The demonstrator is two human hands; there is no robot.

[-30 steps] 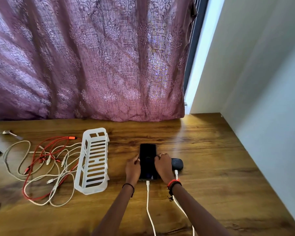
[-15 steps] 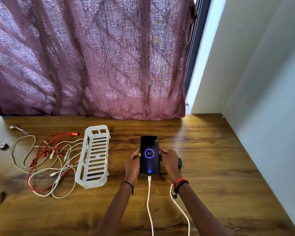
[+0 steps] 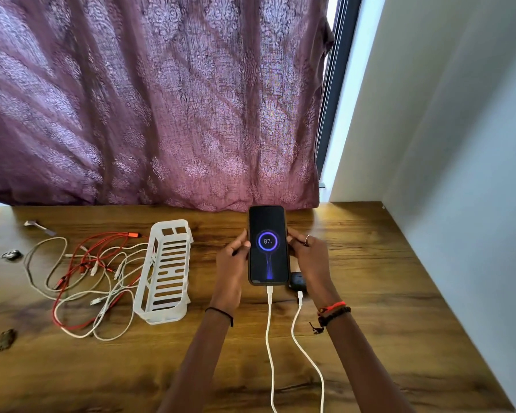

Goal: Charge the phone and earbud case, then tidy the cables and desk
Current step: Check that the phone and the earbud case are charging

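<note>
**Two hands, one phone**

Tangled cables [image 3: 93, 281] and a white rack [image 3: 164, 272] lie left of the fingers [image 3: 245, 242]. The left hand [image 3: 231, 263] and right hand [image 3: 312, 262] clamp the lit phone [image 3: 268, 245]; the earbud case [image 3: 297, 282] sits on the desk [image 3: 370, 293] below the right fingers.

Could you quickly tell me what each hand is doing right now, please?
Left hand: grips the phone, left edge.
Right hand: grips the phone, right edge.

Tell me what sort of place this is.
Probably a room at home: a wooden desk stands against a purple patterned curtain beside a dark window frame, with loose charging cables on it and a phone showing 87 percent.
</note>
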